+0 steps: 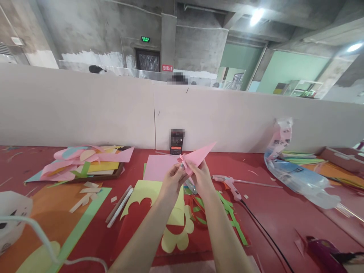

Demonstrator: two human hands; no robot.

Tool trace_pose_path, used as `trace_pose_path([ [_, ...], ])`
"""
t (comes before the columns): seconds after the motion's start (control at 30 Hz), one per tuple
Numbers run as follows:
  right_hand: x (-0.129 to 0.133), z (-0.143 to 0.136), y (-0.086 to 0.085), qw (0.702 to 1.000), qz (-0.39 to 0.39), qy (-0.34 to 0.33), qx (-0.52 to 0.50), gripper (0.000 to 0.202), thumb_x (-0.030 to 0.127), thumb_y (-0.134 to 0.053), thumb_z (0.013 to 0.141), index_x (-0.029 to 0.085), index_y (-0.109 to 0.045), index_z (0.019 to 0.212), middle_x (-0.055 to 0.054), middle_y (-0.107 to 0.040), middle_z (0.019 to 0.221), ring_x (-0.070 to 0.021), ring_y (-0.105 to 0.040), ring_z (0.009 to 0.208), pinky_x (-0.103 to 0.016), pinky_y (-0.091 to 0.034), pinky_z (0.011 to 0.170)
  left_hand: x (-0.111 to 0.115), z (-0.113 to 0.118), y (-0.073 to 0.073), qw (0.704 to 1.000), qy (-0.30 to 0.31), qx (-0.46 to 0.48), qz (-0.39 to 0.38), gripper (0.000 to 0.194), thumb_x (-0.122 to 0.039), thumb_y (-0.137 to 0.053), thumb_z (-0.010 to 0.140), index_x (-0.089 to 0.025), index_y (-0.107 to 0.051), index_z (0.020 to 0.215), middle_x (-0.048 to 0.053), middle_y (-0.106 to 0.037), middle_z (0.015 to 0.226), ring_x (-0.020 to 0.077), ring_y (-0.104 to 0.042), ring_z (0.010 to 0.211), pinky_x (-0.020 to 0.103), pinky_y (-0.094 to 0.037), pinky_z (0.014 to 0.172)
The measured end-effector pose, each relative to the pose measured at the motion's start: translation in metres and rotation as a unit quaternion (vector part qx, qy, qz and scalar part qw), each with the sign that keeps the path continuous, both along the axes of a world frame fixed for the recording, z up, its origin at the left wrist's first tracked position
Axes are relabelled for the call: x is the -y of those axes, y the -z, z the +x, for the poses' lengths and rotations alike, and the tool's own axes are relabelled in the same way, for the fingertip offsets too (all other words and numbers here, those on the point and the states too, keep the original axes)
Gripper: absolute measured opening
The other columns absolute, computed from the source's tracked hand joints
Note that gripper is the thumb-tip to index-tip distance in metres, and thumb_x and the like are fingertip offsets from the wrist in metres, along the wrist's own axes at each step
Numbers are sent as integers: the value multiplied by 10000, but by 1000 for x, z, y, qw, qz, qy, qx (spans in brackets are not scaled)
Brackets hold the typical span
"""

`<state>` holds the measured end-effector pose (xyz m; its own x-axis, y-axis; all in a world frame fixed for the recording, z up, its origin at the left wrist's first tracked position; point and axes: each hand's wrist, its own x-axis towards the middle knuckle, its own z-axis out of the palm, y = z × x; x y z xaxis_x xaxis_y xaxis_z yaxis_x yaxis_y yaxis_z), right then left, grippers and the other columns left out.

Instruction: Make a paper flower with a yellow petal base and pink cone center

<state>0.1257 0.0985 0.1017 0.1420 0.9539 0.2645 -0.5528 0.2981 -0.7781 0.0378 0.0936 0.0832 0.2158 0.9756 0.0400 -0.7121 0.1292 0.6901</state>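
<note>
A pink piece of folded paper [201,153] is held up over the red table, its pointed end toward the upper right. My left hand [174,177] pinches its narrow, gathered end. My right hand [201,175] grips the paper from below and the right, with fingers partly behind it. Beneath my hands lie a pale yellow sheet [142,191] with scalloped cutouts and a pink sheet [157,166]. Scissors with red handles [197,208] rest under my right forearm, beside green paper strips [234,220].
A pink glue gun [231,185] with a black cord lies right of my hands. A phone [176,142] leans on the white partition [113,110]. Coloured paper scraps [85,161] fill a tray at left; two pens [121,206] lie nearer. Plastic packaging [298,178] is at right.
</note>
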Motion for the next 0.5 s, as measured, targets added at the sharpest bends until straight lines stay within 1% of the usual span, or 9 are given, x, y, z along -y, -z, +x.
trace_pose_path([
  [0.17,1,-2,-4,1000,-9,7,-2,555,179,-700,617,233,-455,1112,-21,-667,893,-202,-646,800,-344,-522,717,-2,2,0,1000,-11,-1,7,207,-291,-707,638,-165,-584,746,-26,-641,727,77,-605,672,212,-471,740],
  [0.33,-1,-2,-1,1000,-8,13,7,572,162,-708,601,236,-452,1108,-21,-664,915,-195,-646,807,-351,-513,752,-4,3,2,1000,-28,2,-12,239,-279,-738,593,-162,-575,723,-33,-630,684,67,-592,622,196,-477,693],
  [0.5,-2,0,1,1000,-10,18,13,591,158,-697,611,242,-436,1134,-17,-663,921,-190,-645,805,-350,-518,748,-2,2,-1,999,-28,-1,-24,232,-269,-738,591,-165,-579,724,-39,-624,651,69,-592,601,212,-479,717],
])
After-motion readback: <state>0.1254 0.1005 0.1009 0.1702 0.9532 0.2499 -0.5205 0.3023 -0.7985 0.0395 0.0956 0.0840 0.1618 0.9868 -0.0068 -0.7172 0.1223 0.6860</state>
